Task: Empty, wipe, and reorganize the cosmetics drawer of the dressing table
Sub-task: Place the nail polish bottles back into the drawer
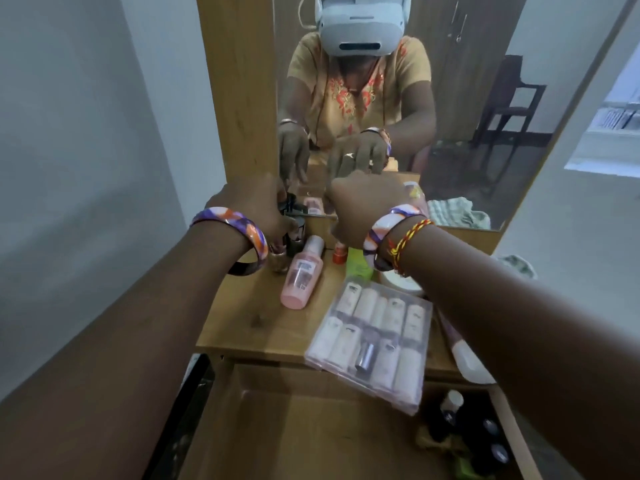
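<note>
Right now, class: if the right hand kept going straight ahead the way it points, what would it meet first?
Probably the mirror: the right hand reaches forward near the glass's bottom edge, though depth is unclear.

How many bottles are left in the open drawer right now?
3 that I can make out, all in the drawer's right end: a white-capped bottle and two dark-capped bottles. The right forearm may hide more.
</note>
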Available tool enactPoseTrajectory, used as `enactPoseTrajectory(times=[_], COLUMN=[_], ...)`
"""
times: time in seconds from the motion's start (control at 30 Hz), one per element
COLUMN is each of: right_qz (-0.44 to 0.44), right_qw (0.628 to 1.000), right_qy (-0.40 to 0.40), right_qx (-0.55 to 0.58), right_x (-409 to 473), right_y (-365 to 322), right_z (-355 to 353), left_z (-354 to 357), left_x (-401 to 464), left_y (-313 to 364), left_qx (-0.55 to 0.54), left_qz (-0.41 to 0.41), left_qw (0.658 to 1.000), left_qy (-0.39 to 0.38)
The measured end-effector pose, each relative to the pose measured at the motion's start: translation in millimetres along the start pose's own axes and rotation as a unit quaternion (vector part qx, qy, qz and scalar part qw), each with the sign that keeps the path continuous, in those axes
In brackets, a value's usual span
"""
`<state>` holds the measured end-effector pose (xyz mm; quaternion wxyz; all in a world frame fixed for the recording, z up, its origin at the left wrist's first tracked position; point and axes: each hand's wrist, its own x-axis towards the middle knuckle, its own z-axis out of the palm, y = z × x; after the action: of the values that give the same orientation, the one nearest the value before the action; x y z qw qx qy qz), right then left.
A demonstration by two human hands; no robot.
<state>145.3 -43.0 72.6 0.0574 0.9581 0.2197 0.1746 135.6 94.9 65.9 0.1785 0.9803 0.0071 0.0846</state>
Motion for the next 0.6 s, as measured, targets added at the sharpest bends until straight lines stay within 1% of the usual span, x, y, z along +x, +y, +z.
enactPoseTrajectory(times=[0.07,0.17,0.23,0.3,0.37,0.4,0.43,0.5,0.6], right_qz=[-0.004,-0.032,-0.049,-0.064,-0.061,-0.053,-0.044,-0.029,-0.021], right_qw=[1.0,0.997,0.995,0.995,0.996,0.997,0.998,0.999,0.999], right_qy=[0.01,0.058,0.077,0.075,0.061,0.048,0.037,0.018,0.011], right_qx=[-0.015,-0.037,-0.035,-0.023,-0.013,-0.007,0.0,0.01,0.024], right_x=[1,0,1,5,9,11,12,16,18], right_y=[2,-1,-6,-11,-17,-19,-21,-25,-27], right_z=[3,7,8,10,12,13,15,18,26], left_z=[0,2,3,1,-1,-1,1,7,22], left_x=[1,1,0,1,5,6,8,12,17], left_y=[-1,-4,-6,-11,-18,-21,-22,-21,-19], left_qx=[-0.003,-0.01,-0.031,-0.065,-0.106,-0.12,-0.123,-0.106,-0.062], left_qz=[0.002,0.006,0.007,-0.009,-0.049,-0.065,-0.075,-0.077,-0.074], left_qw=[1.0,1.0,0.999,0.997,0.985,0.98,0.978,0.984,0.992], left_qy=[-0.007,-0.014,-0.004,0.047,0.125,0.148,0.151,0.122,0.087])
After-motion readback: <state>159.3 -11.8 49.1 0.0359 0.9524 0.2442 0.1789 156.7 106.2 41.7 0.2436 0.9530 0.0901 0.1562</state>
